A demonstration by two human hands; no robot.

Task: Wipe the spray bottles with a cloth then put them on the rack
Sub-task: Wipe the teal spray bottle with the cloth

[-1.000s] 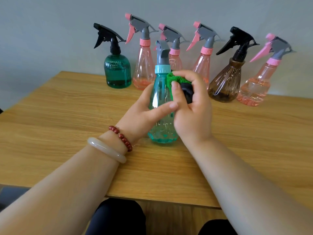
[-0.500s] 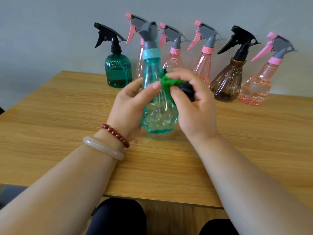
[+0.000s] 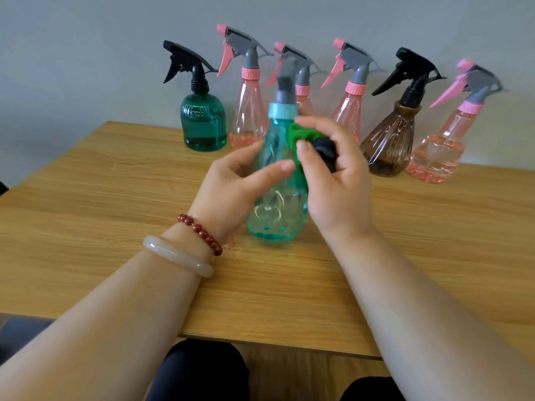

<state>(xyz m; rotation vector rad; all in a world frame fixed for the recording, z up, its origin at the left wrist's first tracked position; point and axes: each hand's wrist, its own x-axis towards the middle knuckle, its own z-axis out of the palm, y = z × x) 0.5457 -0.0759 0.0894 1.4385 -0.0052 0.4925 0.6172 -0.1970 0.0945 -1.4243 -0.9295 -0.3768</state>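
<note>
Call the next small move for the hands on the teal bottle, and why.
Probably sweep the bunched green-and-black cloth down the translucent teal plastic spray bottle. The right hand holds the cloth against its upper side, the left hand grips its body, and the lower half is uncovered.

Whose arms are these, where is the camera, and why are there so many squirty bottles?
The camera sits on a person's head and looks down, so these arms are that person's own. The left hand grips a teal spray bottle upright over the wooden table. The right hand presses a bunched green cloth against it, wiping it clean. By the wall stand six more: one dark green bottle, four pink bottles, one brown bottle.
</note>
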